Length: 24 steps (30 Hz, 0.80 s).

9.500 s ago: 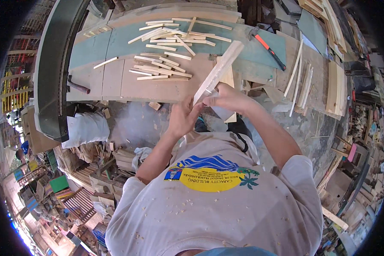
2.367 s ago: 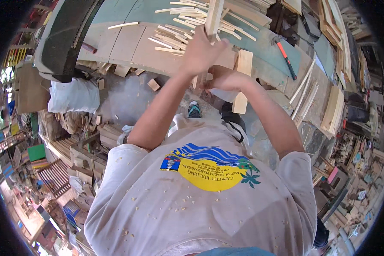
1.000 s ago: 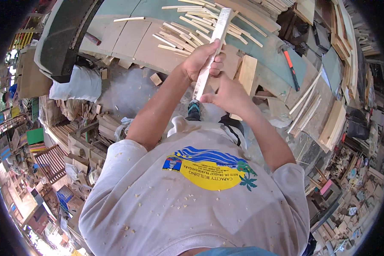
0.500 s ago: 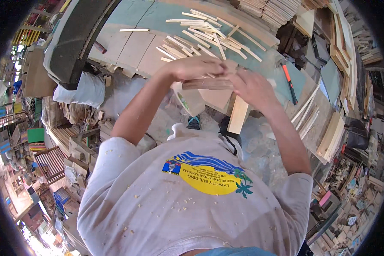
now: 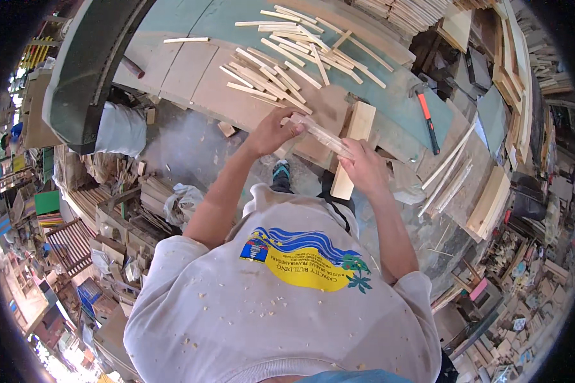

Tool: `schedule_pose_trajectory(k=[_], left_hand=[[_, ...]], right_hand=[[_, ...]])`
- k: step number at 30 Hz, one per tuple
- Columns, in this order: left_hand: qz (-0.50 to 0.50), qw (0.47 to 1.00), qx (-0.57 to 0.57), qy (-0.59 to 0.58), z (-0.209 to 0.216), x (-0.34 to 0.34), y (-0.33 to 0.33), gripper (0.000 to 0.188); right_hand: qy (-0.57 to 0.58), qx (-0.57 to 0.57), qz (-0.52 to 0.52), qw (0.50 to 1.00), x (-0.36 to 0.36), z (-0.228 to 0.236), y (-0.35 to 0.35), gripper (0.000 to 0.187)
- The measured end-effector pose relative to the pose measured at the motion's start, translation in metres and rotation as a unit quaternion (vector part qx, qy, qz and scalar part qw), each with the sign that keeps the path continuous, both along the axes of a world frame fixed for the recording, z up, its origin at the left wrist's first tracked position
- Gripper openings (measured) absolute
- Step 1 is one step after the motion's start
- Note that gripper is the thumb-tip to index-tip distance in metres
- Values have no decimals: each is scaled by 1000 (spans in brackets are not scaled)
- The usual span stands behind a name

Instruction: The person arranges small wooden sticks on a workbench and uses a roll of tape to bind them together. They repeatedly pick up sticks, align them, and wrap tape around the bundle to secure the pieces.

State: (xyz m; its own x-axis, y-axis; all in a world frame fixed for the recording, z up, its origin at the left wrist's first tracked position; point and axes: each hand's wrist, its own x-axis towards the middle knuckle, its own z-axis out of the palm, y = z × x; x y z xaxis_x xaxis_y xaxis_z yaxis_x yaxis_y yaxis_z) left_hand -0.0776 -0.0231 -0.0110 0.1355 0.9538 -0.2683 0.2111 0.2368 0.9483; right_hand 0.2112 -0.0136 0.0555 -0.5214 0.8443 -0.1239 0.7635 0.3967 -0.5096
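In front of my chest, my left hand (image 5: 271, 133) and my right hand (image 5: 368, 167) hold a short, pale wooden piece (image 5: 322, 135) between them. It slants down from left to right. My left thumb and fingers pinch its far-left end, and my right fingers close around the other end. Whether it is one piece or several strips pressed together, I cannot tell. Close behind my right hand, a light wooden board (image 5: 362, 121) juts over the bench edge toward me. Beyond my hands, a loose pile of thin wooden sticks (image 5: 294, 54) lies on the bench (image 5: 172, 67).
A hammer (image 5: 427, 118) with an orange and black handle lies on the right of the bench. A dark machine frame (image 5: 86, 76) rises at the left. Long strips (image 5: 450, 169) and a thick plank (image 5: 489, 201) lie at the right. One stick (image 5: 186, 40) lies apart.
My hands have moved apart along the wooden piece and come slightly nearer to me. The piece has turned from nearly level to slanting. My left hand no longer covers its top.
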Motion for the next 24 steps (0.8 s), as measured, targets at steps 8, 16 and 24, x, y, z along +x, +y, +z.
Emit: schedule_pose_trajectory(k=[8,16,24], left_hand=[[-78,984,-100,123,14,5,5,48],[-8,967,-221,-128,10,6,16,47],[-39,974,-204,92,-12,14,11,48]], right_hand=[[209,-352,-138,902,9,-49,-34,36],[284,-453,-172,827,7,-60,-18,32],[134,-344,-72,926,24,-65,1,35]])
